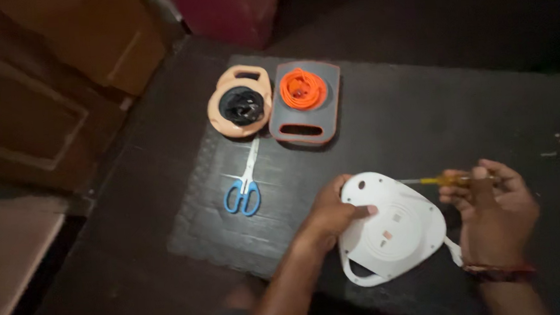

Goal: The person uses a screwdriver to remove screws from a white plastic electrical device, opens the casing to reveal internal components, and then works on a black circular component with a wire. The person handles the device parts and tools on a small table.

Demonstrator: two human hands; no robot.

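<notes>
Looking down on a dark tabletop [418,105] with a textured mat spread over it, and both hands are busy at the near edge. The left hand [334,215] clamps the white reel case [392,231], a rounded, flat shell with a carry handle at its near-left end; its fingers [362,210] are pressed flat on the top face, thumb hooked round the far-left rim, pinning it down. The right hand [490,210] is closed around a yellow-handled screwdriver [444,181], fingers wrapped tight on the grip. Here is the relation that matters: the screwdriver's long axis lies nearly level, running right to left, its thin shaft pointing from the right hand toward the case's upper rim, the tip just at or beside the far-right edge of the shell; whether it touches, I cannot tell. So the case sits to the left of the tool hand and slightly nearer the camera, and the right hand is the nearer one to that edge. Farther back on the mat rest a peach-coloured reel case [240,102] with dark cord and a grey case with orange cord [304,102], side by side, almost touching. Blue-handled scissors [244,185] lie just in front of them, blades pointing away, well apart from both hands.
</notes>
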